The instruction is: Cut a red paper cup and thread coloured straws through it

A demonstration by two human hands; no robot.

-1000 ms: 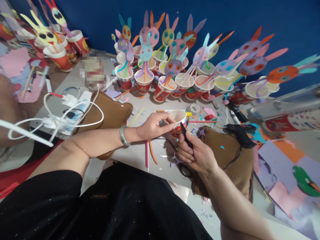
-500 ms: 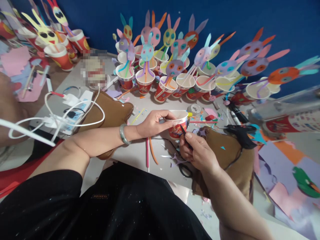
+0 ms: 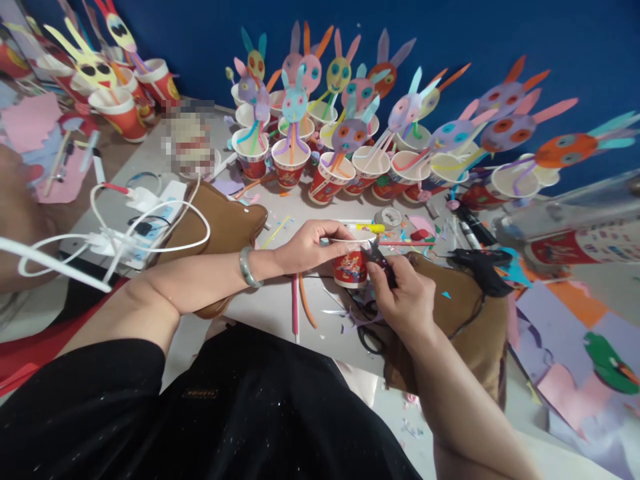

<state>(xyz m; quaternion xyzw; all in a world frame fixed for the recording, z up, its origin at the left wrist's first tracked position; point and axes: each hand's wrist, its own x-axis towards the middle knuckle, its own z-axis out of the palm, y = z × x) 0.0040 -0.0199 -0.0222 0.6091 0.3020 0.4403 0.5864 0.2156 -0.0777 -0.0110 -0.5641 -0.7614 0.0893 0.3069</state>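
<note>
My left hand (image 3: 317, 243), with a bracelet on its wrist, pinches the rim of a red printed paper cup (image 3: 350, 267), thumb outside and fingers over the top. My right hand (image 3: 405, 293) is closed around a black pointed tool (image 3: 379, 259); its exact kind is hard to make out. The tool's tip touches the cup near its rim on the right. Just below the cup lie black-handled scissors (image 3: 371, 340). A pink tube (image 3: 295, 307) and an orange strip (image 3: 307, 303) lie under my left wrist.
Several paper cups with rabbit-faced paper figures (image 3: 350, 137) stand along the blue wall. A black glue gun (image 3: 487, 270) rests on a brown cushion (image 3: 450, 327) at the right. White cables (image 3: 165, 247) and a power strip (image 3: 165, 207) are at the left. Paper scraps litter the table.
The cup has come down slightly and tilted differently, showing more of its printed side. My right hand has moved up and right, bringing the black tool to the rim.
</note>
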